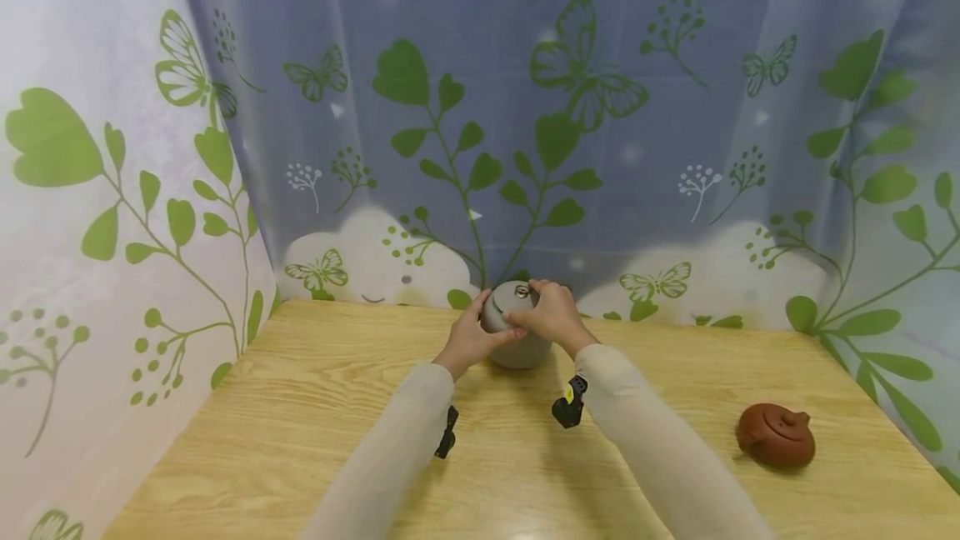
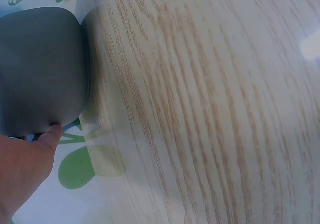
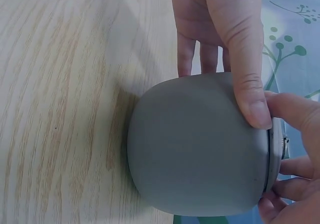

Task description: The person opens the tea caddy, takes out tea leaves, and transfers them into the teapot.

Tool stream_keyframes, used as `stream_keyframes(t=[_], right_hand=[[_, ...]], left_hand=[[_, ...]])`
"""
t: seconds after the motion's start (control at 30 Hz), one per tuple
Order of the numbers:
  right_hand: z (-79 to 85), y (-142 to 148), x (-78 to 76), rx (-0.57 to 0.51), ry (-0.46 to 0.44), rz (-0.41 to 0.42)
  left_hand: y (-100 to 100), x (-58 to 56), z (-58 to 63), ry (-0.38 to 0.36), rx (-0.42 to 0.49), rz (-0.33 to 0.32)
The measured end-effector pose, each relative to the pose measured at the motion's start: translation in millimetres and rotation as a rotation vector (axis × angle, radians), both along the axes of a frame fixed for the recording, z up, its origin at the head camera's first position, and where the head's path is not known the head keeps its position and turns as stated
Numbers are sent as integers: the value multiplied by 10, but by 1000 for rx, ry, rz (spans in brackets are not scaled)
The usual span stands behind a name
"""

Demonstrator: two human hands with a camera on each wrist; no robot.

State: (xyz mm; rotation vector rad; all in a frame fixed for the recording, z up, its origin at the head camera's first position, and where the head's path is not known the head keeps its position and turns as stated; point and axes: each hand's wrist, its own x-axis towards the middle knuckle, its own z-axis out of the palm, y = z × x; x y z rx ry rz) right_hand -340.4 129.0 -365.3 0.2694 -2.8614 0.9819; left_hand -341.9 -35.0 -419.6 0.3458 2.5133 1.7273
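Observation:
A grey rounded jar (image 1: 517,352) stands near the back edge of the wooden table. Its flat grey lid (image 1: 507,297) sits at the rim and bears a small metal ring on top. My left hand (image 1: 471,340) grips the jar's left side, thumb across the front just under the rim. My right hand (image 1: 555,315) holds the lid by its edge, fingers spread over its right and far side. In the right wrist view a dark seam runs between jar and lid, and the tip of the left thumb (image 3: 260,114) lies close to the right hand's fingers.
A reddish-brown teapot (image 1: 776,437) stands on the right part of the wooden table (image 1: 315,440). Behind and beside the table hangs a curtain (image 1: 495,173) printed with green leaves and butterflies. Dark wrist cameras are strapped at both sleeves.

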Motion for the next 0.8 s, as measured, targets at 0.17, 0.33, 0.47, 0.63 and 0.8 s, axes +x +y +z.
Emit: stream_keyframes(t=[0.17, 0.33, 0.47, 0.63, 0.8], right_hand=[[1, -13, 15, 8, 6, 12], [3, -21, 38, 11, 8, 18], [0, -21, 50, 11, 8, 15], [-14, -23, 63, 0, 16, 20], [-22, -13, 76, -9, 24, 36]], left_hand=[[-5, 5, 17, -2, 6, -5], [-4, 10, 14, -2, 5, -5], [0, 7, 10, -3, -4, -3], [-5, 3, 6, -4, -6, -3], [-4, -2, -6, -10, -3, -3]])
